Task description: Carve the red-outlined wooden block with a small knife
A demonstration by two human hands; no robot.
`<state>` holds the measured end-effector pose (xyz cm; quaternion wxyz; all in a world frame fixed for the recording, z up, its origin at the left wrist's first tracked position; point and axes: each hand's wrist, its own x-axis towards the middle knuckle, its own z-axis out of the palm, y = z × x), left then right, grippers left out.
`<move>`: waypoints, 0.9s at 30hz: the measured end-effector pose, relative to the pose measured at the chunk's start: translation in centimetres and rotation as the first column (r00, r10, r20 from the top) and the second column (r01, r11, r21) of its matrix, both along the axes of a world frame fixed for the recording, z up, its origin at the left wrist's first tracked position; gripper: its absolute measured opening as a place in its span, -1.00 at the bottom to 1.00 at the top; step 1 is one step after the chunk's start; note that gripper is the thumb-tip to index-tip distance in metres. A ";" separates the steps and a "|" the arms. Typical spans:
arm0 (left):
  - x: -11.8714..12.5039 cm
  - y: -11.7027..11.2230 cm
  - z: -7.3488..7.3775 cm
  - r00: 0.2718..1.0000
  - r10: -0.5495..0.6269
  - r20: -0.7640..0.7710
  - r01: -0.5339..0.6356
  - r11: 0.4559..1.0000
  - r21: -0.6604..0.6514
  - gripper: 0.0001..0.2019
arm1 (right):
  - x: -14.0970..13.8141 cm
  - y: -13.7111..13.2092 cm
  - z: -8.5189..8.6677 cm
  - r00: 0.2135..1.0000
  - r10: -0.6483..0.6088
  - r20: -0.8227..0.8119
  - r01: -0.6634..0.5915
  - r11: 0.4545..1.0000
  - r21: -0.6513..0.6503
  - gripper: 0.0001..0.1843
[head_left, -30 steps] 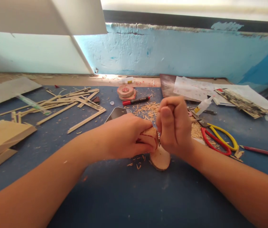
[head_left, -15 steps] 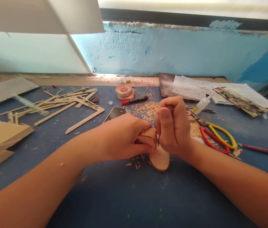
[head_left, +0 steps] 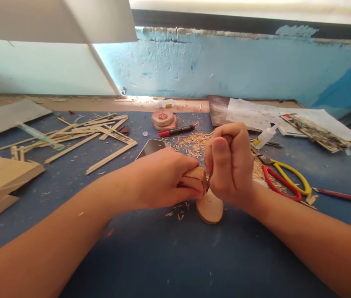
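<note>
My left hand [head_left: 169, 178] grips a wood slice [head_left: 198, 174] with red marker lines, on edge between fingers and thumb. Close to its right side, my right hand [head_left: 229, 161] is closed in a fist, thumb up, around something with a brown end; the fingers hide most of it. Under both hands lies a pale round wood slice [head_left: 210, 208], flat on the blue tabletop. Wood shavings [head_left: 194, 144] are scattered behind the hands. Partly covered by my left hand is a phone [head_left: 152, 147].
Thin wooden sticks [head_left: 100, 132] and wood blocks [head_left: 4, 178] lie left. Behind are a red marker [head_left: 177, 130] and stacked wood slices [head_left: 163, 119]. To the right are pliers [head_left: 287, 182] with red and yellow handles, a glue bottle [head_left: 265, 136] and a pencil [head_left: 343, 195].
My right fist has risen slightly and shifted a little to the right. My left hand and its wood slice stay almost where they were.
</note>
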<state>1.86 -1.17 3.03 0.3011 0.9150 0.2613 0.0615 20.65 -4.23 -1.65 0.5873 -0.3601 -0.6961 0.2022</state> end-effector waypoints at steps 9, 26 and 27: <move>0.1 0.0 0.2 0.999 0.014 -0.036 -0.013 1.000 0.016 -0.79 | -0.3 0.2 0.2 0.989 -0.057 -0.135 0.070 0.993 0.096 -0.87; -0.3 -0.3 0.1 0.996 0.073 -0.053 -0.072 0.997 0.011 -0.81 | 0.3 0.2 0.7 0.981 -0.036 -0.189 0.046 0.998 0.048 -0.86; -0.4 -0.3 0.1 0.995 0.084 -0.052 -0.085 0.996 -0.001 -0.83 | 0.6 0.1 0.9 0.984 -0.030 -0.177 0.035 0.999 0.025 -0.86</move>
